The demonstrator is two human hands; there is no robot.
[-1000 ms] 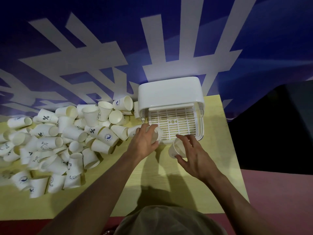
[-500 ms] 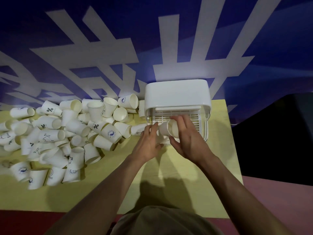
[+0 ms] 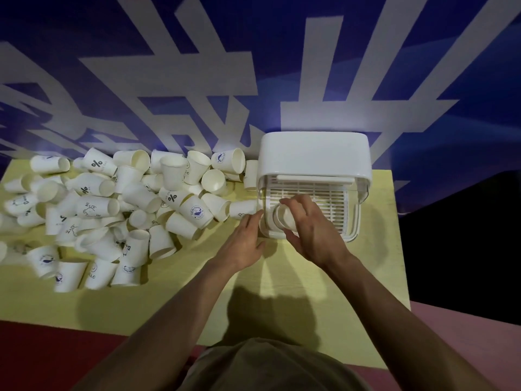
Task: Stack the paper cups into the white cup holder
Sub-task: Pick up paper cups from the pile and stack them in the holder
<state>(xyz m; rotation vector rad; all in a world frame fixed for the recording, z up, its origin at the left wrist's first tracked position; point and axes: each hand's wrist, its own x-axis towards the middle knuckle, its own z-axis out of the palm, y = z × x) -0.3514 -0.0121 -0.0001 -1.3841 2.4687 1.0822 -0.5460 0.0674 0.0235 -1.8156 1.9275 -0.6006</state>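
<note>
One paper cup (image 3: pixel 283 218) — gripped in my right hand (image 3: pixel 313 232), held at the front left corner of the white cup holder (image 3: pixel 313 162), over its slatted tray. My left hand (image 3: pixel 242 244) — fingers relaxed, fingertips by the holder's left wall. Loose cup pile (image 3: pixel 112 204) spread left across the yellow counter (image 3: pixel 282 277).

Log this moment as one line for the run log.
right hand: holds paper cup on its side in white cup holder | left hand: open, beside holder front | loose cups: piled at left
</note>
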